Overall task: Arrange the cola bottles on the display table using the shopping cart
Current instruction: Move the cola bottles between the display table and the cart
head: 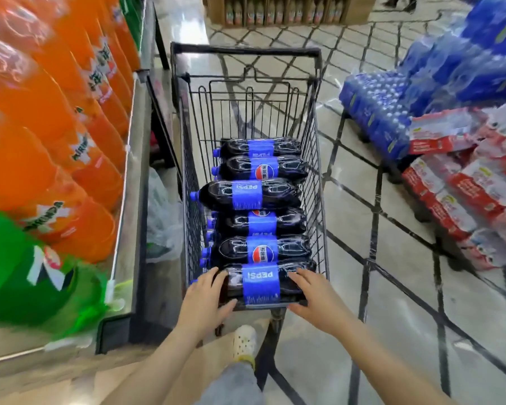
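Six blue-labelled cola bottles (pixel 257 197) lie sideways in the wire shopping cart (pixel 316 147).

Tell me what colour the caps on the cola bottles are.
Blue, on the cola bottles in the head view.

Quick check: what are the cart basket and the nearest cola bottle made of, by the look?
Cart basket: thin dark wire grid, likely coated metal. Nearest cola bottle: clear glossy plastic by its highlights, with a blue printed label; both hands rest on it.
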Motion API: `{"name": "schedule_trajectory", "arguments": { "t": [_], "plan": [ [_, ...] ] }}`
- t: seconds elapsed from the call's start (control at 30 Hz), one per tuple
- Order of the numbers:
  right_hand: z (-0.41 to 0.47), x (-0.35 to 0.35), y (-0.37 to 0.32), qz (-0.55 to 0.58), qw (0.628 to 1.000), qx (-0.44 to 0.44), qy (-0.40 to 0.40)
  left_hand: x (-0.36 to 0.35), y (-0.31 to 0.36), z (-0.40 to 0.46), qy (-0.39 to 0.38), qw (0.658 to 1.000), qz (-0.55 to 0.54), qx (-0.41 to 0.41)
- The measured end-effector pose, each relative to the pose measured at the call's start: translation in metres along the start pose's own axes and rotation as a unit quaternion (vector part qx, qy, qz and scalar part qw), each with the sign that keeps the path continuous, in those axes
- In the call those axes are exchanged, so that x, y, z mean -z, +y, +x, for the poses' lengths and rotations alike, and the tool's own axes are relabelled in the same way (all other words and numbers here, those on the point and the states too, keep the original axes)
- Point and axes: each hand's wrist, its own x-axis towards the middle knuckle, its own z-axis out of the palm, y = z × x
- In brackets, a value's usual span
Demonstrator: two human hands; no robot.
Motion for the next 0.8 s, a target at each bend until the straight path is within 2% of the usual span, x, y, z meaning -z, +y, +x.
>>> {"name": "schedule_trajectory", "arguments": {
  "t": [0.2,0.37,0.63,0.8],
  "plan": [
    [0.066,-0.015,0.019,-0.058,0.994,0.004,-0.09,-0.015,-0.031,0.053,-0.128,0.986,-0.099,0.05],
    [0.096,-0.021,0.023,-0.095,0.982,0.013,-0.161,-0.025,-0.039,0.081,-0.193,0.972,-0.119,0.059],
    [0.12,-0.027,0.006,-0.175,0.956,0.035,-0.231,-0.024,-0.036,0.086,-0.2,0.97,-0.123,0.065],
    [0.113,-0.024,0.007,-0.18,0.96,0.051,-0.21,-0.016,-0.027,0.076,-0.164,0.978,-0.106,0.071]
  ]
}}
